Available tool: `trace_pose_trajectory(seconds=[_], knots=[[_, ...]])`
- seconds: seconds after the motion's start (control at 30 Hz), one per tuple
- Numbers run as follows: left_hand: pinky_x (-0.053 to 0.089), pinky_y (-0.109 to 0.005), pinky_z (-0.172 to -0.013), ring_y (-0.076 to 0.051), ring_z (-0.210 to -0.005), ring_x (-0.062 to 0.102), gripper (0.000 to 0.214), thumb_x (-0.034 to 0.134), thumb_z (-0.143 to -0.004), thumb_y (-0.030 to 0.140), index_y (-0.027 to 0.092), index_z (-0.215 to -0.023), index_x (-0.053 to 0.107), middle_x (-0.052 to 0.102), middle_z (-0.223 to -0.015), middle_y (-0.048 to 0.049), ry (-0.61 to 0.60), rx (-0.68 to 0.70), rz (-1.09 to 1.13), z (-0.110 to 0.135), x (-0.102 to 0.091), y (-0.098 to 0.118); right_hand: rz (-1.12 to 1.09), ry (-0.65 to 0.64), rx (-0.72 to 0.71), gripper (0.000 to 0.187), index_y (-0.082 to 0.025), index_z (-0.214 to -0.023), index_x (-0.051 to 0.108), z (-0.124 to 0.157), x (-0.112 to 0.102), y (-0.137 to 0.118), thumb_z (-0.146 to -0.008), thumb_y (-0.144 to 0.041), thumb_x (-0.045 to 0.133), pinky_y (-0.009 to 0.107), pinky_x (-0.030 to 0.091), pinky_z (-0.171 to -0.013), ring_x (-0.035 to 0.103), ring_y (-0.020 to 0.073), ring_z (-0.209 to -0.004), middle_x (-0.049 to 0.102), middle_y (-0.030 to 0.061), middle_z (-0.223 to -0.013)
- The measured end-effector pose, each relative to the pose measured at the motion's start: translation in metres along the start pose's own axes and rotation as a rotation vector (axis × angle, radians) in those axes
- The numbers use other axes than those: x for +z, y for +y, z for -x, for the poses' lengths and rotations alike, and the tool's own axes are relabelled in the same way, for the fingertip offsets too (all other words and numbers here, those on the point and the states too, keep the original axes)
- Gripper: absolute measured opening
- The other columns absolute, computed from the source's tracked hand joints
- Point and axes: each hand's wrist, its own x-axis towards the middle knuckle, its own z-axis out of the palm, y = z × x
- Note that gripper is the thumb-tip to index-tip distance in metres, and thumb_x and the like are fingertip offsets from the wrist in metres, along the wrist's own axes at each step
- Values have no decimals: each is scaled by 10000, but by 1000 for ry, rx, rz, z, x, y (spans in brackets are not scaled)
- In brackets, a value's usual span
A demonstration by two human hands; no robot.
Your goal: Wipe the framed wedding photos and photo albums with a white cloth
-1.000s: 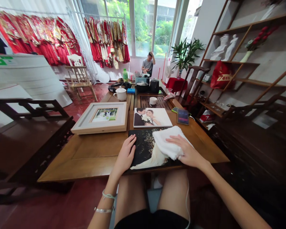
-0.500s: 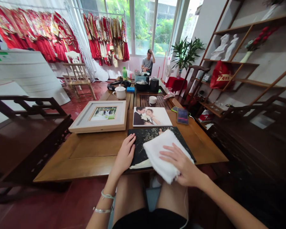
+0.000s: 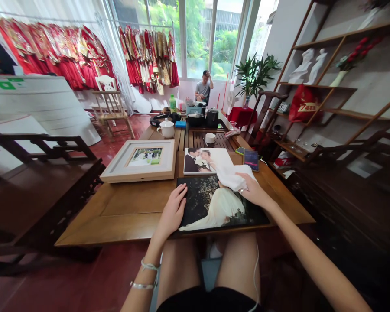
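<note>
A dark photo panel [image 3: 225,206] showing a figure in a long pale gown lies flat at the table's near edge. My left hand [image 3: 174,209] rests on its left edge, fingers laid flat on the surface. My right hand [image 3: 254,190] grips a white cloth [image 3: 231,177] at the panel's upper right. The cloth covers part of that far edge and overlaps the lower right corner of a white-edged couple photo [image 3: 195,166] just beyond. Part of the gowned figure's upper body is hidden under the cloth.
On the wooden table [image 3: 123,208], a light wooden picture frame [image 3: 117,177] lies left. Behind are a white cup [image 3: 210,138], a lidded teapot [image 3: 167,128] and black pots [image 3: 195,119]. A phone [image 3: 251,160] with a cable lies right. A person [image 3: 203,89] sits beyond the far end.
My right hand has moved the cloth away from me, from the panel's near right part to its far edge, uncovering the pale gown. My left hand stays on the left edge.
</note>
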Motion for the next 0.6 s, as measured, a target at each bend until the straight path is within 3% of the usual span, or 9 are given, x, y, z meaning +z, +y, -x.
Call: trace_pose_trajectory(seconds=[0.1, 0.23, 0.4, 0.47, 0.6], knots=[[259, -468, -1174, -206, -1374, 381, 391, 401, -946, 259, 217, -1308, 543, 465, -1445, -95, 4, -5, -7, 0, 0, 1, 20, -11, 2, 590, -156, -1275, 540, 13, -2, -4, -689, -127, 486, 539, 319, -1089, 482, 296, -1248, 575, 147, -1294], [257, -464, -1177, -210, -1376, 377, 399, 396, -945, 255, 202, -1315, 537, 461, -1449, -102, -6, -18, -18, 0, 0, 3, 90, -84, 5, 729, -209, -1360, 463, 65, -14, -36, -645, -66, 437, 550, 189, -1158, 365, 262, -1358, 499, 92, -1402], [257, -464, -1177, -212, -1380, 372, 405, 388, -940, 240, 189, -1314, 536, 461, -1448, -107, -13, -15, -33, 0, 0, 4, 65, -261, -29, 778, -297, -1402, 408, 120, -40, -65, -662, -59, 437, 587, 188, -1156, 300, 277, -1400, 432, 26, -1468], [256, -463, -1178, -211, -1381, 369, 404, 385, -942, 242, 191, -1314, 535, 459, -1449, -105, -15, -18, -37, 0, 0, 4, 32, -295, -40, 765, -312, -1394, 425, 124, -45, -66, -670, -65, 457, 591, 228, -1145, 332, 294, -1383, 464, 25, -1443], [252, -460, -1180, -218, -1386, 361, 410, 387, -942, 245, 167, -1318, 532, 452, -1452, -121, -28, -11, -37, 0, -1, 3, -43, -200, -20, 673, -291, -1338, 494, 100, -36, -58, -698, -83, 474, 540, 334, -1115, 402, 301, -1338, 533, 58, -1366]])
